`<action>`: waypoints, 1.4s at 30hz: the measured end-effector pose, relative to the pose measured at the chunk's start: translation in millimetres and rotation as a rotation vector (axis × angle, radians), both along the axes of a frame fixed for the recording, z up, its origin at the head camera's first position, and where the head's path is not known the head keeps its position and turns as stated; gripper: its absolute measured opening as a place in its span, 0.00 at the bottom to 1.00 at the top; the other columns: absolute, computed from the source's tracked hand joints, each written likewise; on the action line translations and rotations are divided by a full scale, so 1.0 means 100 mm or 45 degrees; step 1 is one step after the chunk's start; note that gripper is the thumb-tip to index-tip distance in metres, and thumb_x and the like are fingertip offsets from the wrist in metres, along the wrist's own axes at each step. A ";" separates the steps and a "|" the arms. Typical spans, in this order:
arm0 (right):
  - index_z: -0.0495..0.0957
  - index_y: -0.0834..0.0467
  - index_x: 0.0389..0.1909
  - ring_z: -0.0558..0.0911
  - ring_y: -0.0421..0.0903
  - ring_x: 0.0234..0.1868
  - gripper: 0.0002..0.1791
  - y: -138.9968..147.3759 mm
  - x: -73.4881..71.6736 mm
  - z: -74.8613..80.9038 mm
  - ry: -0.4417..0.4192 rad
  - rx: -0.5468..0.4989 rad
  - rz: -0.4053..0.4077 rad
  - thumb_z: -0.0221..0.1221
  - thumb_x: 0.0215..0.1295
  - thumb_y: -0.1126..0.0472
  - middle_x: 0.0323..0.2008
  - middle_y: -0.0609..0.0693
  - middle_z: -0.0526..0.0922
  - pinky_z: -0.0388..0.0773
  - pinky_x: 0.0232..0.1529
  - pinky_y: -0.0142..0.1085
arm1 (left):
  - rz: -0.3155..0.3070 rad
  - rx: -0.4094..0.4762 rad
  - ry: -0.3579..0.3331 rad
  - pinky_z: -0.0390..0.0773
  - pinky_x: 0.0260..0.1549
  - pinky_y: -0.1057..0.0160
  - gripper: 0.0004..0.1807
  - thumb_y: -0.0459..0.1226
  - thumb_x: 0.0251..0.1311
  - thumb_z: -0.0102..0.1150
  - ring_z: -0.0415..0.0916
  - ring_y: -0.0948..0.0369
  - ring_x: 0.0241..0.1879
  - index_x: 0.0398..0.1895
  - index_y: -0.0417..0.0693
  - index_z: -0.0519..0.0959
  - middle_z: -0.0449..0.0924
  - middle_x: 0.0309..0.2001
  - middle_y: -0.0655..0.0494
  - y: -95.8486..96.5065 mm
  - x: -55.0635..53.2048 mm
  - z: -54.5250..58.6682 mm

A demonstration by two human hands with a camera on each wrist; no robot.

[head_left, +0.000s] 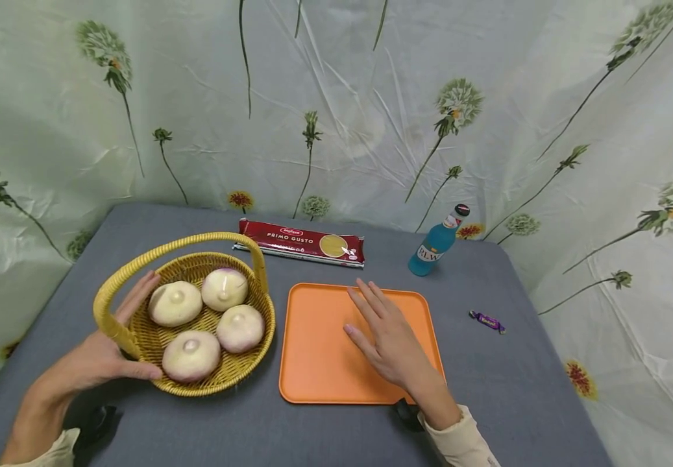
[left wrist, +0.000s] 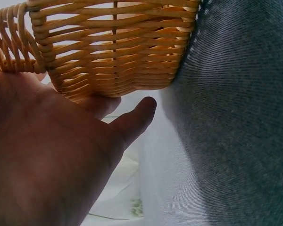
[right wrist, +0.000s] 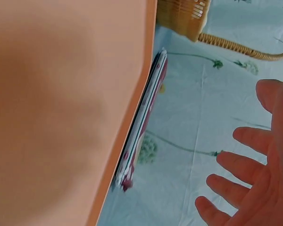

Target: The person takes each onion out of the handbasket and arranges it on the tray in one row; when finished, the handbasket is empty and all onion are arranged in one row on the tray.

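A yellow wicker basket (head_left: pixel 266 353) with a tall arched handle stands at the left of the table. Inside lie several flattened, round, white vegetables (head_left: pixel 191 356) tinged purple, each with a small nub on top. My left hand (head_left: pixel 105 353) rests against the basket's left side, its thumb by the near rim and fingers stretched past the handle's foot. In the left wrist view, the palm (left wrist: pixel 52 155) is beside the woven wall. Over an orange tray (head_left: pixel 313 350) hovers my right hand (head_left: pixel 385 340), fingers extended and holding nothing; the tray holds nothing.
A red pack of pasta (head_left: pixel 301 243) lies behind the tray. To the back right stands a blue bottle (head_left: pixel 432 246) with a dark cap. A purple wrapped candy (head_left: pixel 488 322) is right of the tray. A flowered curtain (head_left: pixel 342 97) hangs behind the grey table (head_left: pixel 225 428).
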State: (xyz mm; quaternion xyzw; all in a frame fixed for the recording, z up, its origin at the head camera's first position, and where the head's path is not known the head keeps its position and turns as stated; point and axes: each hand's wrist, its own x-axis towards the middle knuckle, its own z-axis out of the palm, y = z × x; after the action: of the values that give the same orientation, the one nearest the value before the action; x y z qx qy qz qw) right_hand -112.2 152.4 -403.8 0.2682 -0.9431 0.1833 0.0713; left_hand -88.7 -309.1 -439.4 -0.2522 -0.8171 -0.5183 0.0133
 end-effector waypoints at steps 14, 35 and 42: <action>0.56 0.48 0.79 0.53 0.51 0.79 0.34 -0.43 -0.06 -0.02 -0.108 -0.099 0.174 0.47 0.77 0.41 0.79 0.50 0.55 0.58 0.73 0.54 | 0.018 -0.018 -0.073 0.39 0.60 0.85 0.80 0.21 0.26 0.81 0.27 0.77 0.76 0.82 0.48 0.35 0.27 0.82 0.55 -0.02 0.01 -0.04; 0.63 0.54 0.75 0.61 0.43 0.76 0.32 -1.15 -0.16 -0.05 -0.294 -0.336 0.558 0.58 0.74 0.50 0.73 0.51 0.67 0.59 0.74 0.42 | 0.066 -0.014 -0.185 0.39 0.56 0.86 0.78 0.22 0.35 0.78 0.27 0.76 0.74 0.82 0.58 0.32 0.24 0.81 0.54 -0.07 0.08 -0.10; 0.66 0.54 0.73 0.65 0.41 0.73 0.33 -1.25 -0.26 -0.06 -0.283 -0.350 0.609 0.61 0.71 0.50 0.71 0.48 0.70 0.62 0.71 0.35 | 0.055 -0.013 -0.177 0.38 0.56 0.86 0.76 0.23 0.37 0.77 0.27 0.75 0.74 0.82 0.59 0.32 0.23 0.81 0.51 -0.04 0.05 -0.10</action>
State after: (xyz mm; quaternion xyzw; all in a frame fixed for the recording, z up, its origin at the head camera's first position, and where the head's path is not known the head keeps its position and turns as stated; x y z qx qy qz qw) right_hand -138.3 27.2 -410.3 0.4488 -0.8215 0.3493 -0.0421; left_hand -83.3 -313.4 -449.4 -0.1979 -0.8240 -0.5298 -0.0336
